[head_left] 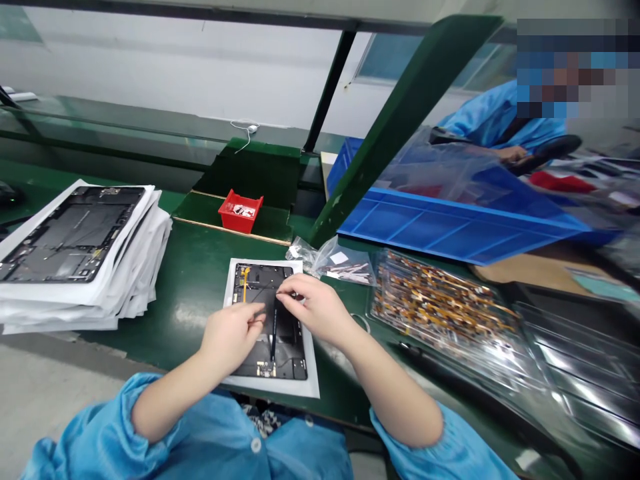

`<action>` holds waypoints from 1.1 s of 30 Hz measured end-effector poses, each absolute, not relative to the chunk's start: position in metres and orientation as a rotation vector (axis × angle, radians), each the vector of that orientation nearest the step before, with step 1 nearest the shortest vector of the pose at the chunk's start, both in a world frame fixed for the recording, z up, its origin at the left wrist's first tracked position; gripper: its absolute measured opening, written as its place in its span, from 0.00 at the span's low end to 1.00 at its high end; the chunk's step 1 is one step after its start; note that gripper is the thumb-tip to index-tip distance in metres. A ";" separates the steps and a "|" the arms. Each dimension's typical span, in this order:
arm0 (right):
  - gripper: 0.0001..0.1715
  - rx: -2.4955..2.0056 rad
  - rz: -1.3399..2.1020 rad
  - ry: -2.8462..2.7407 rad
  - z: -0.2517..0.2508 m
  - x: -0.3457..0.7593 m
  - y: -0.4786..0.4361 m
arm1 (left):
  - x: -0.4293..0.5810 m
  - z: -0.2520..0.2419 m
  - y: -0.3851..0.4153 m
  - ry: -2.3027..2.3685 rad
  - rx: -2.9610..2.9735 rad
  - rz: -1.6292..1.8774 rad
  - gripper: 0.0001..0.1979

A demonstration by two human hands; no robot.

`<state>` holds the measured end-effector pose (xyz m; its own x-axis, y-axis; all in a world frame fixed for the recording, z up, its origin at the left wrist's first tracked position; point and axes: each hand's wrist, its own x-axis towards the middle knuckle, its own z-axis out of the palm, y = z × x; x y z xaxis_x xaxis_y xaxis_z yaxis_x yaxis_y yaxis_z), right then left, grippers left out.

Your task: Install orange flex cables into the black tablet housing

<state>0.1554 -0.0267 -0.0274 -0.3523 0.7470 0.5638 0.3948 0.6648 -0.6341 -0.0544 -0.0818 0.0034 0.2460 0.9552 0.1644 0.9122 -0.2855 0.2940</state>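
Note:
A black tablet housing (290, 347) lies on a white sheet (311, 373) in front of me. An orange flex cable (245, 285) sits near its upper left corner. Down the middle of the housing runs a black flat cable (273, 340). My right hand (317, 307) is over the upper right part, thumb and forefinger pinched at the upper end of this black cable. Over the left side, my left hand (231, 337) has its fingers curled and thumb near the forefinger; whatever is between them is too small to make out.
Left stands a stack of similar housings (75, 230) between white sheets. A red bin (241, 212) holds small parts. Right are plastic bags (345, 263), a tray of orange flex cables (440, 300), a black tool (450, 367) and a blue crate (450, 223). A co-worker's hand (513, 155) is beyond.

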 end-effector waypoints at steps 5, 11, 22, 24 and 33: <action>0.06 -0.954 0.473 -1.992 -0.041 0.152 -0.010 | -0.067 -0.017 -0.095 1.719 2.725 0.225 0.10; 0.04 -1.003 0.473 -2.006 -0.058 0.145 0.003 | -0.073 -0.029 -0.100 1.553 3.099 0.376 0.09; 0.05 -1.031 0.444 -2.002 -0.070 0.141 0.006 | -0.077 -0.032 -0.103 1.390 3.148 0.371 0.14; 0.05 -1.026 0.409 -1.999 -0.072 0.141 0.005 | -0.078 -0.031 -0.104 1.340 3.158 0.352 0.15; 0.07 -0.959 0.403 -1.959 -0.075 0.143 0.005 | -0.077 -0.026 -0.104 1.240 3.168 0.258 0.17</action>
<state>0.1428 0.0048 -0.0748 -0.3030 0.7572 0.5786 0.4674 0.6472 -0.6022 -0.0774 -0.1043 -0.0265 0.7294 0.6426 0.2347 0.6829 -0.7044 -0.1936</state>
